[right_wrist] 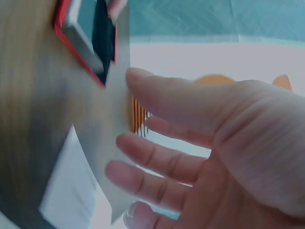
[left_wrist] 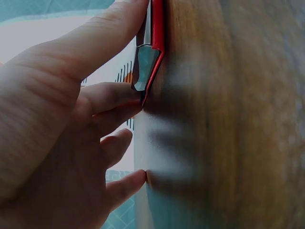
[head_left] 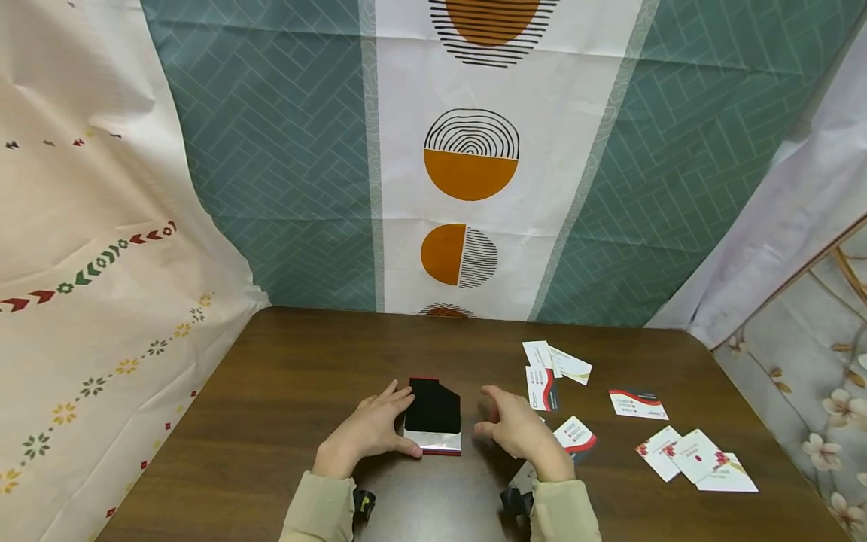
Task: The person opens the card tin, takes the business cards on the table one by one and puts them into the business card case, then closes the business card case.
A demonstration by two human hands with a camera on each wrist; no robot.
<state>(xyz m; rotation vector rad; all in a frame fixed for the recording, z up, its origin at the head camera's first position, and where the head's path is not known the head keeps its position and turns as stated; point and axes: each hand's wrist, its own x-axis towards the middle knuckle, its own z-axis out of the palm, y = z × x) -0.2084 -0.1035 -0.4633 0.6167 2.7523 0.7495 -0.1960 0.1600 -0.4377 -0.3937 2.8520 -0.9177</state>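
Note:
A small card case (head_left: 433, 410) with a black upper part, a shiny silver band and red edges lies on the brown table. My left hand (head_left: 369, 430) holds it along its left side, the thumb near the front corner and a finger by the back corner. In the left wrist view, the thumb presses the silver-and-red case (left_wrist: 157, 28), with fingers at its far end. Just right of the case hovers my right hand (head_left: 524, 429), fingers loosely bent and holding nothing. Below those fingers, a white card (right_wrist: 71, 186) shows in the right wrist view.
Several business cards lie to the right: a white pair (head_left: 571, 366), a red-and-black one (head_left: 539, 388), another (head_left: 638, 404) farther right, and an overlapping group (head_left: 696, 455) near the right edge. A card (head_left: 576, 435) sits beside my right wrist. Patterned cloth (head_left: 311, 188) hangs behind the table (head_left: 223, 436).

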